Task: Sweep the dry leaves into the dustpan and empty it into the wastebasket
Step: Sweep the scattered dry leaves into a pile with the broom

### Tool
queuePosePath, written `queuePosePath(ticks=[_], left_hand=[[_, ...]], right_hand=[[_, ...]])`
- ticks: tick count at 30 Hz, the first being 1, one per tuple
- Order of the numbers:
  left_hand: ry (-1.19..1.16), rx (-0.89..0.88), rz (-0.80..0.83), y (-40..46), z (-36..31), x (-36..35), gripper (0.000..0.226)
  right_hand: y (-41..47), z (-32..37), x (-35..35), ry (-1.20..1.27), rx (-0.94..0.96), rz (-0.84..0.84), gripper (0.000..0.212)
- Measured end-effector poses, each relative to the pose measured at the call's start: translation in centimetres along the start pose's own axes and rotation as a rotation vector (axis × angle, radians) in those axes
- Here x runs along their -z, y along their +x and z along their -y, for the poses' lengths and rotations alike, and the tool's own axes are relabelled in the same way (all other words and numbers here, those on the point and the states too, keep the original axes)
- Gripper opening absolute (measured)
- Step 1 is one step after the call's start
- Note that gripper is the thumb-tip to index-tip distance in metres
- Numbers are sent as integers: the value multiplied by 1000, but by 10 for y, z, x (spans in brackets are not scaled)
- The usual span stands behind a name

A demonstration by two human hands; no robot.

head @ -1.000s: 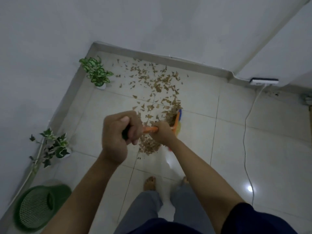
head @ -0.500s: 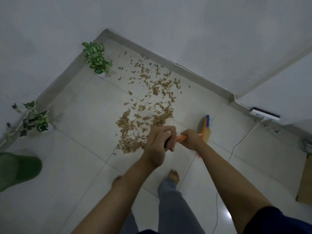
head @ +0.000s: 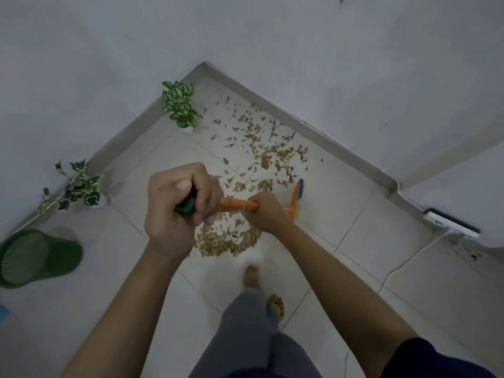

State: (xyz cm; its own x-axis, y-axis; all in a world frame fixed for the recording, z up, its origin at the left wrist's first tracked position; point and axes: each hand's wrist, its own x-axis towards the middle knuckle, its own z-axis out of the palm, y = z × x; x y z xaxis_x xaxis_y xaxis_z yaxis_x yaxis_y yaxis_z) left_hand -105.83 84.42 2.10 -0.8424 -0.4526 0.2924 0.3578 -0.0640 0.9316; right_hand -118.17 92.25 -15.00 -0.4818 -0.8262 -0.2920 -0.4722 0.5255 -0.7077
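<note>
Head view: your left hand (head: 177, 211) curled tight round the green top end of the broom (head: 240, 205); your right hand (head: 266, 214) wrapped the orange shaft just beyond it. Broom head lay past your right hand, on the tiles. Dry leaves (head: 229, 241) sat heaped just below both hands, more scattered beyond them toward the corner. Green wastebasket (head: 38, 257) lay tipped on its side, well off to the left of your left hand. Dustpan not made out. Two potted plants (head: 180, 107) stood along the wall
</note>
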Motion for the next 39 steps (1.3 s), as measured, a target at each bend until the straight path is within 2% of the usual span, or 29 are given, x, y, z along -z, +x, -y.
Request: queuePosePath(ticks=[5,8,12,15,17,22,24,27,31,34,36,39], left_hand=[[-22,84,20,41,55,-43,29],[-14,156,-26,64,105,-68,32],[-20,214,-154,97,160,-71,29],[-37,226,-319,113,175,-50,31],[-45,223,-436,115,173,-29,32],[-9,154,-658,99,131,18,26],[-6,89,-691,95,105,33,30],[-20,-28,-623,105,71,44,30],[-76,-124,-646,124,70,27,28],[-72,-55,-709,137,106,6,28],[-20,72,-729,147,140,-14,27],[-84,204,-783,151,175,-33,26]], right_hand=[[12,-75,66,-100,-105,-6,44],[40,-130,98,-235,-178,90,37],[95,-173,116,-410,-213,260,40],[133,-170,106,-420,-145,372,34],[151,-148,89,-396,-103,429,41],[175,-80,44,-255,70,549,47],[178,-51,39,-204,143,549,47],[180,-22,53,-143,200,479,42],[193,-28,91,-284,281,441,44],[221,-61,122,-391,227,479,46],[241,-91,136,-493,167,574,42],[249,-108,138,-499,140,694,45]])
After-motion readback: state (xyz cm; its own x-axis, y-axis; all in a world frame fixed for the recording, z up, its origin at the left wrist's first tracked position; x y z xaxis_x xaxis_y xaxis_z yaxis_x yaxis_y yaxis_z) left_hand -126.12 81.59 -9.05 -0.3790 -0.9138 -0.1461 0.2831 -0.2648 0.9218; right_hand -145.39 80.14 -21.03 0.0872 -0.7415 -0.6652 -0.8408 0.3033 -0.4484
